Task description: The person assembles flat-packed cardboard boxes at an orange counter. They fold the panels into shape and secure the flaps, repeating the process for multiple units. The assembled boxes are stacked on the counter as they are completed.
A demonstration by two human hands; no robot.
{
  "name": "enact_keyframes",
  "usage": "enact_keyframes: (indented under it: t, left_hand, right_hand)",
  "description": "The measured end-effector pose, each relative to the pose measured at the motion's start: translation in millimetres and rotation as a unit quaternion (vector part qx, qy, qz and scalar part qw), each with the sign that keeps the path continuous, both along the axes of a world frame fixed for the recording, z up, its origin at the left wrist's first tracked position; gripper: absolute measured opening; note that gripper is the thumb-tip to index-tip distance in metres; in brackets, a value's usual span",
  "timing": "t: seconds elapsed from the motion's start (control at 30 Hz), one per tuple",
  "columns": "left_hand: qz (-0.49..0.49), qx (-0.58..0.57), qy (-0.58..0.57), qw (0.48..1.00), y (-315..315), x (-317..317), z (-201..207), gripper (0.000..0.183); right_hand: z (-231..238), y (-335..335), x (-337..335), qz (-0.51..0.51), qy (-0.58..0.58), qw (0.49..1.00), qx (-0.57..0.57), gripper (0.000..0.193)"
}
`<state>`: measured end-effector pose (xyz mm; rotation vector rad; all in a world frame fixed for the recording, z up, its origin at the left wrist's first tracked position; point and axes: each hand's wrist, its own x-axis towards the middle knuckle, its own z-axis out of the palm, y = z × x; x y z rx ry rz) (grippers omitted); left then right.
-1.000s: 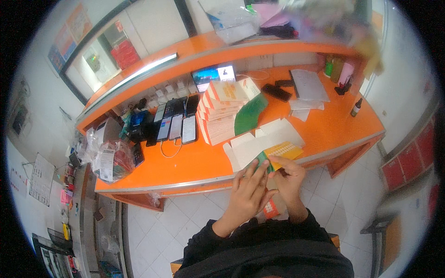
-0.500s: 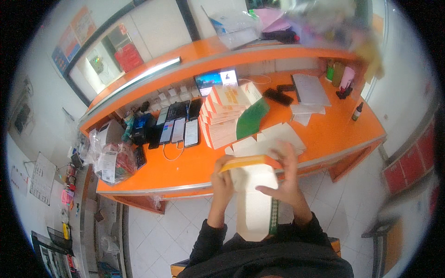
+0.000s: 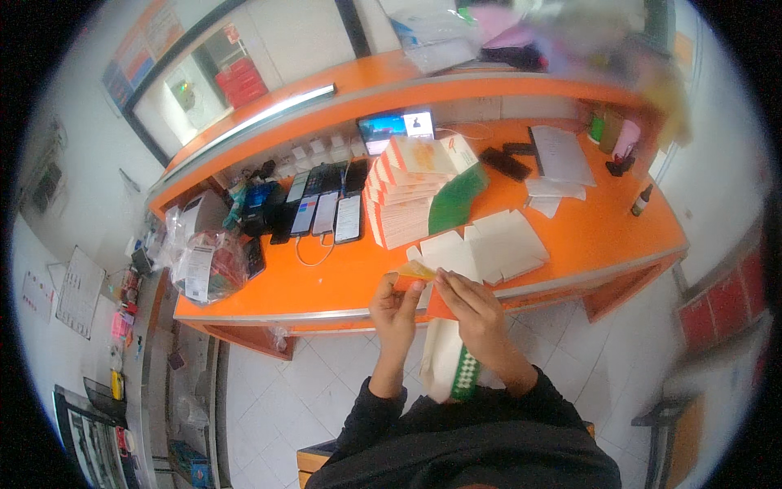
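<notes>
Between my hands, in front of the desk edge, is a partly folded cardboard box (image 3: 440, 359), white inside with orange-and-yellow flaps and a green patterned side. My left hand (image 3: 395, 316) pinches the upper left flap between thumb and fingers. My right hand (image 3: 479, 319) presses its fingers together on the orange flap at the upper right; they hide part of the box. Just beyond my hands, an opened white carton (image 3: 505, 244) lies on the desk. Behind it a fanned stack of flat cartons (image 3: 399, 196) shows orange-striped edges and a green side.
On the orange desk (image 3: 269, 293), several phones (image 3: 349, 218) with cables lie left of the stack. A plastic-wrapped bundle (image 3: 213, 269) sits at the left end. Papers (image 3: 562, 155), a black phone (image 3: 505, 163) and a small dark bottle (image 3: 642, 200) are on the right. A raised shelf (image 3: 489, 81) runs behind.
My right hand has come in from the box's right side toward my left hand, closing on the orange flap. The box has tilted, and less of its white inside shows.
</notes>
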<state>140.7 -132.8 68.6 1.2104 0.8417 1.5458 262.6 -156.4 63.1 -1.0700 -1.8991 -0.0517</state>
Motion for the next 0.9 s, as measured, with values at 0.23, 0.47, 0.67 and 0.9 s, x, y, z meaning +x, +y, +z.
enact_keyframes:
  t: [0.23, 0.47, 0.67, 0.9]
  left_hand:
    - [0.064, 0.056, 0.015, 0.996, -20.0, 11.1, -7.0, 0.009]
    - [-0.030, 0.093, 0.127, 0.987, -22.6, 3.4, -11.0, 0.019]
    - [-0.133, 0.039, -0.075, 0.987, -19.4, -0.5, -31.3, 0.022]
    - [-0.153, -0.065, -0.183, 0.969, -26.7, 2.6, -21.6, 0.027]
  right_hand:
    - [0.4, -0.4, -2.7, 0.052, 0.186, 0.981, 0.032, 0.019]
    - [0.1, -2.2, -6.5, 0.065, 0.280, 0.958, 0.018, 0.014]
    - [-2.5, -9.0, -14.5, 0.054, 0.195, 0.978, 0.046, 0.018]
    - [-21.1, -17.9, -16.1, -0.073, -0.113, 0.991, 0.028, 0.040]
